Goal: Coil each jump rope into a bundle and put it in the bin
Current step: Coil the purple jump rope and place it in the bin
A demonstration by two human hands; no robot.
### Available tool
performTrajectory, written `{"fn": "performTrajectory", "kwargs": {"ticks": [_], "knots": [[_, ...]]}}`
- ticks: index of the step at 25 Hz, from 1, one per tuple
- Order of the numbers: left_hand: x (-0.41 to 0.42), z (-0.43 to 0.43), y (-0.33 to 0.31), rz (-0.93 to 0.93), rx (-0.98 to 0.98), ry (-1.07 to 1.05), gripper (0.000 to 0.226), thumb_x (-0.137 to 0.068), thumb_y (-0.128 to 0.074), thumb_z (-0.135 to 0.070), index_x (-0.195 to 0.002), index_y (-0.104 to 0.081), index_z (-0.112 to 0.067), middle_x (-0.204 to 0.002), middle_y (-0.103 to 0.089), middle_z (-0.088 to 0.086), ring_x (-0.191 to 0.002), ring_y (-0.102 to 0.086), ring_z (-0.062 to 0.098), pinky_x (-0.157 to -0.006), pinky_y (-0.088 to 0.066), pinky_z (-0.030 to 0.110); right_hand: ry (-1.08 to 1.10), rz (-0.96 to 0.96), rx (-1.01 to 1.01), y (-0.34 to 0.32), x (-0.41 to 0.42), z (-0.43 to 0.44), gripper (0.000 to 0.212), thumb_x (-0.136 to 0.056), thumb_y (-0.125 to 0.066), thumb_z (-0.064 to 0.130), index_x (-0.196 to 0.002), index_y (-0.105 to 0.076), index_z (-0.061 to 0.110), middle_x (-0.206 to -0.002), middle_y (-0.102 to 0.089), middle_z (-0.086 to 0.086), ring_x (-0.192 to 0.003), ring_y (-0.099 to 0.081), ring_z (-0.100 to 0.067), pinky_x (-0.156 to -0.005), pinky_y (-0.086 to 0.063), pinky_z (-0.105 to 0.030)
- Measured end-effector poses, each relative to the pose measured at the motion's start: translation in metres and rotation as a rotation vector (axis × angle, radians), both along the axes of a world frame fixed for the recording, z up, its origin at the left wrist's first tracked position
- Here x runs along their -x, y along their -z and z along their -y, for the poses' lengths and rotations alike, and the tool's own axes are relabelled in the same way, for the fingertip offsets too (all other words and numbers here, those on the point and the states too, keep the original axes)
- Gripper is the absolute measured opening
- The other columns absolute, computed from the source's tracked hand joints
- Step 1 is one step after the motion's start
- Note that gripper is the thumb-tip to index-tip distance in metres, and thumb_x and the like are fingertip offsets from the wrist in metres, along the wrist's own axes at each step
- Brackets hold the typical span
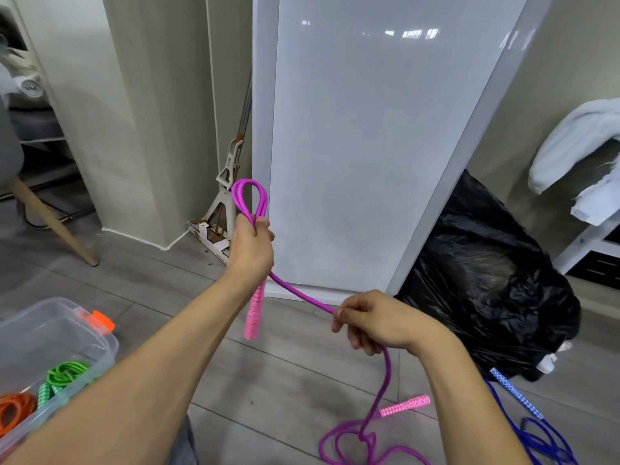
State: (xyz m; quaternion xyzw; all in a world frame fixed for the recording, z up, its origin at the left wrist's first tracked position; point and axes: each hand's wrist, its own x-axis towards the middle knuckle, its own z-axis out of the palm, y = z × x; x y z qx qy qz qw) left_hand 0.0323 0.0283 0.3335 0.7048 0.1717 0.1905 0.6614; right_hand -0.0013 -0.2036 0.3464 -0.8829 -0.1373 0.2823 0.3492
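Our left hand (253,243) is up and right of the bin (72,315), fist closed around the purple rope (302,294). A small doubled loop sticks out above the fist, and one pink handle (254,310) hangs below it. The rope runs down to our right hand (375,322), further right of the bin, fingers curled around it. The slack drops to the floor (285,380) in a loose tangle, second pink handle (404,406) lying flat. Green rope (65,370) and orange rope (15,409) sit coiled inside the bin. Blue rope (536,437) lies loose, far right of the bin.
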Motion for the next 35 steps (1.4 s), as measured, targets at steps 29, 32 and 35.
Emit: {"fn": "performTrajectory", "kwargs": {"ticks": [29,32,35], "knots": [[0.037,0.044,-0.004,-0.070,-0.451,0.698,0.019,-0.104,-0.041,-0.035,-0.101,-0.052,-0.020,-0.074,-0.058,0.000,-0.070,-0.062,0.016,-0.070,-0.054,0.035,0.457,0.583,-0.191,0.002,-0.004,-0.018,0.037,-0.089,-0.068,0.052,-0.070,-0.064,0.020,-0.056,-0.056,0.003,-0.053,-0.049,-0.014,-0.053,-0.042,-0.031],[0.036,0.047,-0.006,-0.085,-0.325,0.696,0.019,-0.104,-0.043,-0.027,-0.104,-0.052,-0.011,-0.071,-0.048,0.001,-0.060,-0.054,0.018,-0.068,-0.058,0.037,0.433,0.567,-0.178,0.003,-0.003,-0.020,0.040,-0.092,-0.064,0.050,-0.072,-0.062,0.016,-0.057,-0.047,0.004,-0.053,-0.040,-0.013,-0.053,-0.034,-0.029],[0.034,0.046,-0.006,-0.110,-0.370,0.628,0.018,-0.103,-0.043,-0.025,-0.099,-0.052,-0.010,-0.072,-0.045,0.003,-0.062,-0.045,0.020,-0.064,-0.053,0.040,0.328,0.525,-0.186,0.002,-0.003,-0.020,0.027,-0.101,-0.055,0.036,-0.086,-0.068,0.017,-0.064,-0.054,0.005,-0.056,-0.045,-0.008,-0.056,-0.037,-0.024]]}}
